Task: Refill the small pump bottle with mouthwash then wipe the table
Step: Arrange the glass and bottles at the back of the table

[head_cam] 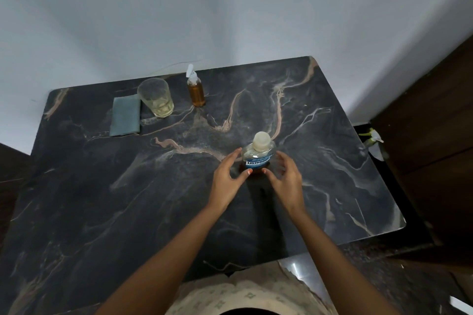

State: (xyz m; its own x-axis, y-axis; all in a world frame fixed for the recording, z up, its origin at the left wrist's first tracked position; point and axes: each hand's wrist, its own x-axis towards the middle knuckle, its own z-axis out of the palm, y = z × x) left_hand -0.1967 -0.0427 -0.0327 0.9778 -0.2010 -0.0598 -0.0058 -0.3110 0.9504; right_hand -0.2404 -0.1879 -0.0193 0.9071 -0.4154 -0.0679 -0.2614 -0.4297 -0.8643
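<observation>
Mouthwash bottle [259,157], capped and upright, right between left hand [227,179] and right hand [284,176], both spread wide with fingers relaxed, gripping nothing, thumb tips close by its base. Best to wrap one hand firmly round the body and twist the cap [261,141] with the other, keeping it vertical. Then fetch the small pump bottle [196,92], well beyond the left fingertips, and pour slowly.

Dark marble table [332,161], folded grey cloth [125,116], glass [156,97], pump bottle [196,92], mouthwash bottle [258,156]
</observation>
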